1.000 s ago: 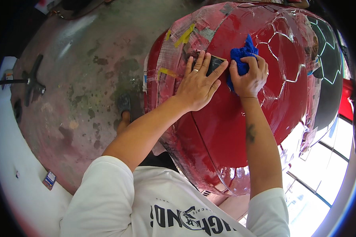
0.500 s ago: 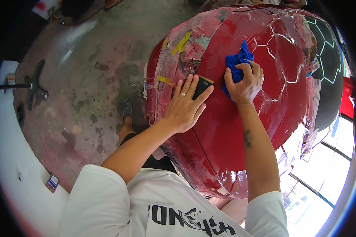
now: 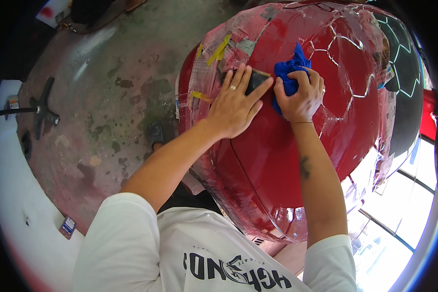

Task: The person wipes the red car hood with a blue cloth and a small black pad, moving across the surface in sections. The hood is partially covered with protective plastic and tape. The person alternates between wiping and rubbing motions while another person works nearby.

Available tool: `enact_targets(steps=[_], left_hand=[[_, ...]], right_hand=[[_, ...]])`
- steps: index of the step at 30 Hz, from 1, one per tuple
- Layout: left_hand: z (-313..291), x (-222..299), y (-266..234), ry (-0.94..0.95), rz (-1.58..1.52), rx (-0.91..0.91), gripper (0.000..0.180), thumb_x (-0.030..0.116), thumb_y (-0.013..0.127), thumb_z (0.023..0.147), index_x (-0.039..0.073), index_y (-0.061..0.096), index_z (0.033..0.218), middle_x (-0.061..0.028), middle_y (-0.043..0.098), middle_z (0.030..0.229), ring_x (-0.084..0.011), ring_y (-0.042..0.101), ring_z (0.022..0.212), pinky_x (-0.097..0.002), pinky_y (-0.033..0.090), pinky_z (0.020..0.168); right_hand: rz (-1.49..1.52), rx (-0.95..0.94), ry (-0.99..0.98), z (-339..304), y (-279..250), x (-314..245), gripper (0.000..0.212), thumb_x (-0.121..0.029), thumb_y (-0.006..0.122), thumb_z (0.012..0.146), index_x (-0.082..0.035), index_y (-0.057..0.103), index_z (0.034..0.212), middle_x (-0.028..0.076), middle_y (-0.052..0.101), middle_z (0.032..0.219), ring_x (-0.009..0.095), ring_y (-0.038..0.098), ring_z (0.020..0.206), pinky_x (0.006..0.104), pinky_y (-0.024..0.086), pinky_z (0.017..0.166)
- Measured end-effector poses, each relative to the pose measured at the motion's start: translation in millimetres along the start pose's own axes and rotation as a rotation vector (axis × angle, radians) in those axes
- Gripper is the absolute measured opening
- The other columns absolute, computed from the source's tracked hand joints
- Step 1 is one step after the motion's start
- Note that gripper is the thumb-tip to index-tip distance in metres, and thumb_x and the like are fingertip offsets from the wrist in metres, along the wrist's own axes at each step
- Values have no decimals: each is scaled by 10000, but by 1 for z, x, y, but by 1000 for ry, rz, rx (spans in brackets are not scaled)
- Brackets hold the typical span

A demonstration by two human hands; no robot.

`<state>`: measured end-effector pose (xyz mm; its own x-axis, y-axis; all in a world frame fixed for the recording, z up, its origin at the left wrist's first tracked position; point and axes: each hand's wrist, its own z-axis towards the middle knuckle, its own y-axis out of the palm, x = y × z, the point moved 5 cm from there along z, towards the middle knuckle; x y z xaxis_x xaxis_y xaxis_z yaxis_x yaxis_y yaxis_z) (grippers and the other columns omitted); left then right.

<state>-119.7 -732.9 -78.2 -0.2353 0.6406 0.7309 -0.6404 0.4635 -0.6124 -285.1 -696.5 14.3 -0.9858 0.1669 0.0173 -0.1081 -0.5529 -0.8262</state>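
Note:
My left hand (image 3: pixel 233 104) lies over a black sanding block (image 3: pixel 259 82) with a tan edge, pressing it against a glossy red car panel (image 3: pixel 277 165). Its fingers stretch across the block, which they partly hide. Just to the right, my right hand (image 3: pixel 302 97) has its fingers curled round a bunched blue cloth (image 3: pixel 289 73), which rests on the same panel. Thin white lines in a hexagon pattern (image 3: pixel 360 92) run over the red paint to the right of the cloth.
Newspaper and plastic masking (image 3: pixel 207 80) with yellow tape strips (image 3: pixel 219 50) borders the panel's left side. A dark panel (image 3: pixel 406 112) lies far right. A black stand base (image 3: pixel 44 109) stands on the stained floor (image 3: pixel 102 160), and a small box (image 3: pixel 67 227) sits at lower left.
My left hand has slid the sanding block forward and slightly right, nearer the blue cloth. My right hand stays in nearly the same place, still gripping the cloth.

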Motion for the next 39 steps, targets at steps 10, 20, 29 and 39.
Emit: enact_targets(steps=[10, 20, 29, 39], left_hand=[[-9, 7, 1, 10, -16, -10, 577, 310, 453, 1144, 224, 343, 1704, -362, 264, 1710, -539, 189, 1618, -647, 111, 1312], [-19, 7, 1, 30, 35, -43, 593, 316, 485, 1128, 225, 356, 1700, -343, 224, 1736, -526, 178, 1627, -670, 116, 1300], [-57, 15, 7, 16, 6, -84, 589, 299, 499, 1126, 209, 364, 1691, -371, 264, 1705, -526, 199, 1620, -645, 121, 1311], [-93, 21, 28, -57, 72, -128, 691, 343, 481, 1132, 18, 253, 1697, -290, 214, 1761, -452, 172, 1651, -636, 103, 1318]], right_hand=[[-60, -20, -148, 12, 0, -5, 343, -323, 842, 754, -200, 815, 1073, 35, 731, 1301, 315, 653, 1251, 478, 447, 1076], [-27, 11, -104, 9, 0, -7, 281, -308, 838, 744, -195, 824, 1001, 15, 753, 1190, 294, 671, 1177, 471, 472, 1040], [-64, 5, -45, 22, 6, -1, 233, -336, 850, 686, -164, 740, 798, -13, 707, 915, 259, 647, 907, 431, 483, 817], [-95, -17, -93, 30, 9, 8, 274, -376, 842, 692, -150, 707, 766, -1, 680, 861, 262, 634, 845, 435, 494, 777]])
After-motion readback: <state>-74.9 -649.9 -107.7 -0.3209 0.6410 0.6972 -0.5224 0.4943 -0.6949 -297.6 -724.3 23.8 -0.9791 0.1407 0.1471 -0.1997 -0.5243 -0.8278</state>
